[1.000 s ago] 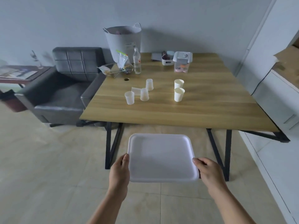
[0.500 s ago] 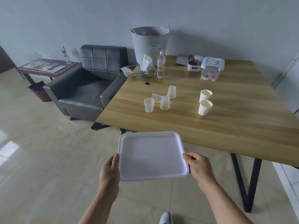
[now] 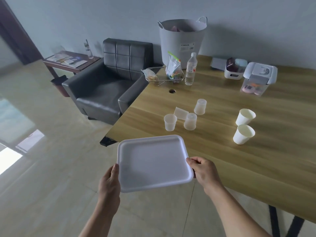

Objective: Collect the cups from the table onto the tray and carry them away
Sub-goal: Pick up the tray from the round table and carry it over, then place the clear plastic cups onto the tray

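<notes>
We hold the white tray (image 3: 154, 163) level in both hands, its far edge over the near corner of the wooden table (image 3: 239, 161), the rest out over the tiled floor. Left hand (image 3: 109, 183) clasps the tray's left rim, thumb on top; right hand (image 3: 206, 173) is closed on the right rim near the front corner, thumb likewise on top. Tray is bare.

All cups on the table, none touching the tray. Left cluster: one translucent cup upright (image 3: 170, 122), nearest the tray; just beside it a translucent cup upside down (image 3: 190, 121); behind that a second inverted one (image 3: 200, 106); between them a fourth lying on its side (image 3: 181, 113) (hard to say whether it touches its neighbours). Well to the right, two white paper cups upright, one behind the other: nearer (image 3: 243, 134), farther (image 3: 245, 117).

Toward the wall: water bottle (image 3: 191, 69), a wire basket (image 3: 164, 75) with snack bags, a large grey tub (image 3: 182, 41).
</notes>
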